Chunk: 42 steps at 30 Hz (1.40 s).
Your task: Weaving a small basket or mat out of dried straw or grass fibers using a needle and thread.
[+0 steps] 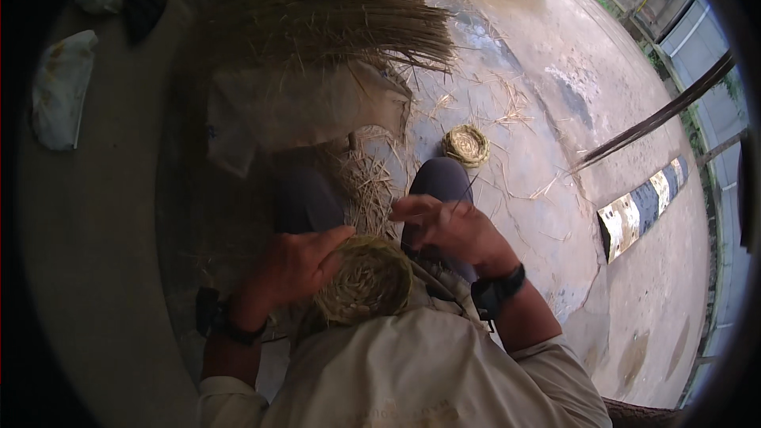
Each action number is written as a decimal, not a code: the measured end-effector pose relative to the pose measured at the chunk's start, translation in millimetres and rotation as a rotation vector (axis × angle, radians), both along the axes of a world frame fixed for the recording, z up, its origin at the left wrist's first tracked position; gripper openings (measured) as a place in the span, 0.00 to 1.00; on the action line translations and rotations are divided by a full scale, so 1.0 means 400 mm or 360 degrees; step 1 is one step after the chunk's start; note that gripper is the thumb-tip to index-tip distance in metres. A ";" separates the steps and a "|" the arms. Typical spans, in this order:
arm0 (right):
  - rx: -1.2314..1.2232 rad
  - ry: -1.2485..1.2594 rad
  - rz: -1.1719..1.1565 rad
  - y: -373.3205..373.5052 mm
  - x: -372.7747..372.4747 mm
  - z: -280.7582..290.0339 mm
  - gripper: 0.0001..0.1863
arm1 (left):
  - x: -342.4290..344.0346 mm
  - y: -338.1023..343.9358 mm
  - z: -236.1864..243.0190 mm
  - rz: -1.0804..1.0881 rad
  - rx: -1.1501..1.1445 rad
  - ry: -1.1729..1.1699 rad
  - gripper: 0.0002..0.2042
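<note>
My left hand (295, 263) grips the rim of a round coiled straw basket (366, 281) that rests in my lap. My right hand (445, 226) is raised just right of the basket, fingers pinched on a thin dark strand (468, 187) that runs up from it. A smaller coiled straw disc (466, 145) lies on the ground past my right knee (438, 178). Loose straw (366, 182) is scattered between my knees.
A big bundle of dry grass (333, 12) lies ahead on a pale cloth (301, 111). White bags (59, 87) sit at far left. A black-and-white striped curb block (644, 206) and a dark pole (658, 115) are at right on wet concrete.
</note>
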State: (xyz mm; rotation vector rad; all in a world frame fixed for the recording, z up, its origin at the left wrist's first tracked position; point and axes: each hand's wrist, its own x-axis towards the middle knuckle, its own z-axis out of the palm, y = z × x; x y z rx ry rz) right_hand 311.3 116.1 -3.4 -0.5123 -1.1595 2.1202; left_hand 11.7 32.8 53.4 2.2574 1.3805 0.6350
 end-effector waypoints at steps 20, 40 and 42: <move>0.0145 -0.0950 -0.0261 -0.007 -0.044 0.003 0.09 | -0.024 -0.091 -0.045 0.0237 -0.0203 0.0067 0.15; 0.1178 -0.0080 0.1312 -0.127 -0.242 0.071 0.13 | -0.026 -0.057 -0.078 0.0292 -0.0379 -0.0413 0.17; 0.1252 -0.0104 0.1282 -0.116 -0.223 0.076 0.14 | -0.011 -0.044 -0.049 0.0291 -0.0461 -0.0400 0.14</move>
